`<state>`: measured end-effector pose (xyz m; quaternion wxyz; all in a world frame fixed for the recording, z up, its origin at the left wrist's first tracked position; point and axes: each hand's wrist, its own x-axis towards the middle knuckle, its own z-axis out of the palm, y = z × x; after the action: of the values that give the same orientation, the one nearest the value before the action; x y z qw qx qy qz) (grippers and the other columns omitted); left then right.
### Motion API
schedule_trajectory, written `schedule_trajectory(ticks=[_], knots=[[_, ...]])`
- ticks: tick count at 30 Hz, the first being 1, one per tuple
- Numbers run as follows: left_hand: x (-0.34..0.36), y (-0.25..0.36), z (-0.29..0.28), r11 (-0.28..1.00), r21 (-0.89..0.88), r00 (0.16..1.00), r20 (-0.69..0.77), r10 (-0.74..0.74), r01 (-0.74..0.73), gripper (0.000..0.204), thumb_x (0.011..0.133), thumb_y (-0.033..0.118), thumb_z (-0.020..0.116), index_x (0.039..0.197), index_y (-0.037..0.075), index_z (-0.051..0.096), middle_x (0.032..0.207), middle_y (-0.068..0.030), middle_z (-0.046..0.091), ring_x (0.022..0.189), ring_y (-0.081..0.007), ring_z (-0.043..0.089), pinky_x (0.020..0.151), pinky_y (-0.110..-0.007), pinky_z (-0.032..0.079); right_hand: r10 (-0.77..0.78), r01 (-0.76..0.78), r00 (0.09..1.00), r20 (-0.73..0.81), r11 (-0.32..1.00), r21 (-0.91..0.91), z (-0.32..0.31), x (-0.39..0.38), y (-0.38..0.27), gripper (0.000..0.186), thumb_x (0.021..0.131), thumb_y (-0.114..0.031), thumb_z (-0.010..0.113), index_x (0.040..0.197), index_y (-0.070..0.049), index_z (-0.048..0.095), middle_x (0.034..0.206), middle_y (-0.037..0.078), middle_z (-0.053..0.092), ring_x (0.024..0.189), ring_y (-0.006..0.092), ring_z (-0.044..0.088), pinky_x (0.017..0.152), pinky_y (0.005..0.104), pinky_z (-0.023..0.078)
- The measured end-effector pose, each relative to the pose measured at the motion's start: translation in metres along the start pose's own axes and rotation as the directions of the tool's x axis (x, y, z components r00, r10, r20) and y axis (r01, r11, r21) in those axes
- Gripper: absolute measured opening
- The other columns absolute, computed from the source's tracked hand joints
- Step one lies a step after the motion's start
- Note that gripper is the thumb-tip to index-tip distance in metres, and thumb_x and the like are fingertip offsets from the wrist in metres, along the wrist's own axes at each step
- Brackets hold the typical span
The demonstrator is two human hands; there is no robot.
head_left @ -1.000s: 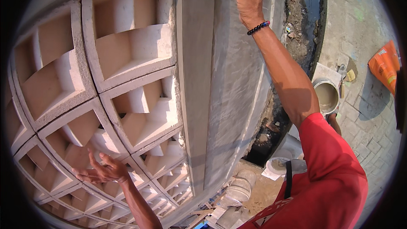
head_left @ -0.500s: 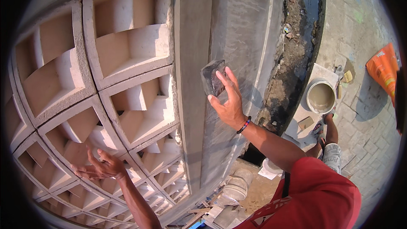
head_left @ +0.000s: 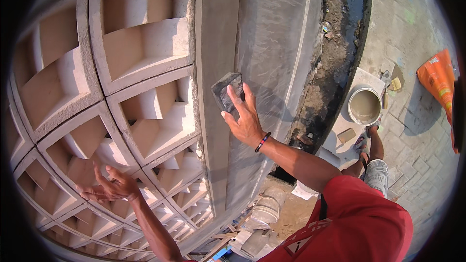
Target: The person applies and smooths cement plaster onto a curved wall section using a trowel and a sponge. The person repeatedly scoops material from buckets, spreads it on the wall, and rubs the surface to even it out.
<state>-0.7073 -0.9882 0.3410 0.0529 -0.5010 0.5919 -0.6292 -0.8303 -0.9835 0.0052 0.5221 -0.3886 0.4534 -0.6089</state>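
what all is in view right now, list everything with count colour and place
rectangular handheld block: one, dark grey, in right hand
square concrete breeze blocks: many, whitish, left
smooth cement wall: one, grey, centre
muddy open drain: one, brown-black, beside wall
flat slab: one, pale, beside drain
round open bucket: one, whitish, on slab
small rectangular piece: one, tan, on slab
tapered upright bag: one, orange, far right
stone paving: grey, right
beaded bracelet: one, dark multicoloured, right wrist
short-sleeved shirt: one, red, bottom
left hand: one, bare, by breeze blocks
right hand: one, bare, centre
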Motion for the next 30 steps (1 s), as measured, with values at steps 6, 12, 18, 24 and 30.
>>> schedule_trajectory(ticks=[6,12,18,24,30], knots=[[-0.012,-0.016,0.002,1.000,0.023,1.000,0.004,0.021,-0.021,0.033,0.088,0.029,0.057,0.119,0.018,0.065,0.154,-0.0183,0.026,0.140,-0.0414,0.018,0.111,-0.056,0.013,0.410,-0.308,0.911,0.045,0.605,0.734,-0.077,0.031,0.023,0.070,0.088,-0.024,0.055,0.146,0.003,0.027,0.134,0.017,0.048,0.122,0.0276,0.049,0.105,0.0438,0.036],[-0.003,-0.009,0.005,1.000,-0.012,1.000,-0.014,0.017,-0.017,0.036,0.088,0.028,0.059,0.123,0.022,0.063,0.156,-0.0142,0.024,0.141,-0.0405,0.017,0.109,-0.059,0.014,0.147,-0.209,0.974,0.175,0.267,0.941,-0.151,0.188,0.058,0.056,0.092,-0.026,0.049,0.138,0.003,0.037,0.129,0.021,0.053,0.118,0.0327,0.054,0.102,0.0496,0.040],[-0.004,-0.007,0.001,1.000,-0.003,1.000,-0.011,0.027,-0.027,0.034,0.089,0.028,0.056,0.119,0.017,0.065,0.153,-0.0183,0.027,0.141,-0.0402,0.017,0.111,-0.055,0.012,0.114,-0.318,0.948,0.297,0.336,0.887,-0.165,0.250,0.059,0.044,0.090,-0.034,0.050,0.115,0.002,0.049,0.107,0.018,0.062,0.100,0.0381,0.062,0.091,0.0523,0.047],[-0.005,-0.010,0.002,0.999,-0.005,0.999,0.013,0.043,-0.043,0.034,0.088,0.027,0.055,0.119,0.016,0.065,0.153,-0.0197,0.027,0.141,-0.0405,0.017,0.111,-0.055,0.012,0.129,-0.491,0.867,0.481,0.381,0.783,-0.175,0.283,0.072,0.049,0.087,-0.037,0.052,0.123,-0.004,0.053,0.111,0.016,0.064,0.094,0.0345,0.064,0.078,0.0452,0.053],[-0.005,-0.012,0.001,0.999,-0.014,0.999,-0.013,0.050,-0.050,0.034,0.088,0.026,0.056,0.119,0.016,0.065,0.153,-0.0198,0.027,0.142,-0.0401,0.015,0.112,-0.054,0.011,0.212,-0.540,0.839,0.501,0.431,0.723,-0.167,0.297,0.061,0.042,0.087,-0.043,0.051,0.109,-0.008,0.058,0.095,0.012,0.067,0.076,0.0309,0.065,0.069,0.0504,0.055]])
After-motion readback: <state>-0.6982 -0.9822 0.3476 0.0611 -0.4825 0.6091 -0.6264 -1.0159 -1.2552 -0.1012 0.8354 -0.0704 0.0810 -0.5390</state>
